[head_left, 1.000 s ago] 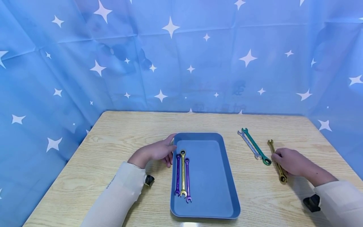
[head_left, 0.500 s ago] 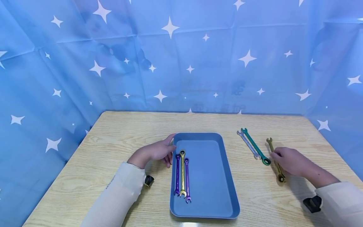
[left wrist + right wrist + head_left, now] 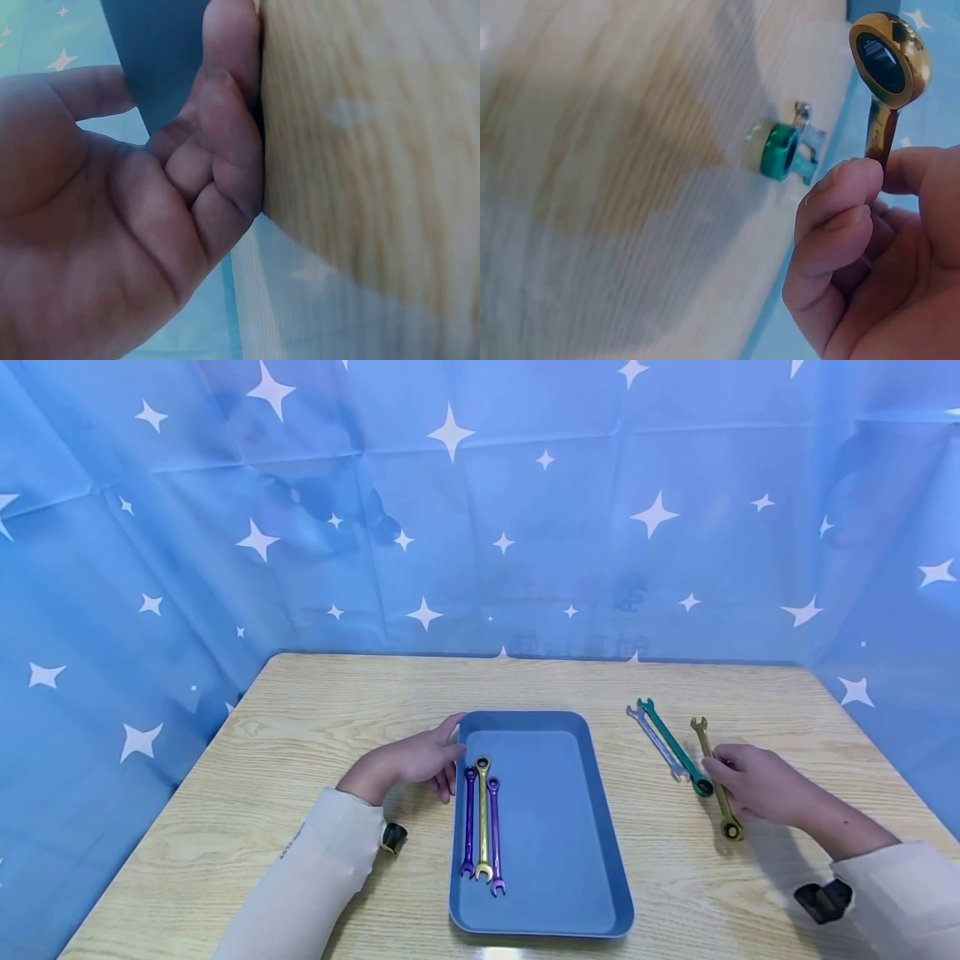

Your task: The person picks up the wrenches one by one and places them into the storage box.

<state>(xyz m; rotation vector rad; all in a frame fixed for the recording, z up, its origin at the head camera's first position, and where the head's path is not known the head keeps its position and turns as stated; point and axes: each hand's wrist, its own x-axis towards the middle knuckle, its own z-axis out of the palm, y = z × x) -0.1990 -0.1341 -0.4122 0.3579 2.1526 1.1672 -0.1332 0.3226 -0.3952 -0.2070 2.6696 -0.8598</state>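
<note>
My right hand (image 3: 757, 783) grips a bronze-gold combination wrench (image 3: 726, 806) around its shaft, held just above the table. In the right wrist view the ratchet ring of this wrench (image 3: 889, 64) sticks up past the curled fingers. My left hand (image 3: 420, 760) holds the left wall of a blue-grey tray (image 3: 617, 860). The left wrist view has the thumb at the rim and the bent fingers (image 3: 232, 120) against the outside of the tray wall (image 3: 161, 52). Inside the tray, along its left side, lie a yellow-gold wrench (image 3: 483, 827) and two purple wrenches (image 3: 469, 827).
A green wrench (image 3: 671, 739) and a silver-blue wrench (image 3: 656, 743) lie side by side on the wooden table (image 3: 352, 693), right of the tray. A blue cloth with white stars (image 3: 525, 568) hangs behind the table and at its sides.
My right hand has lifted the bronze-gold wrench slightly and moved it left, nearer the green wrench. The left hand and the tray have stayed in place.
</note>
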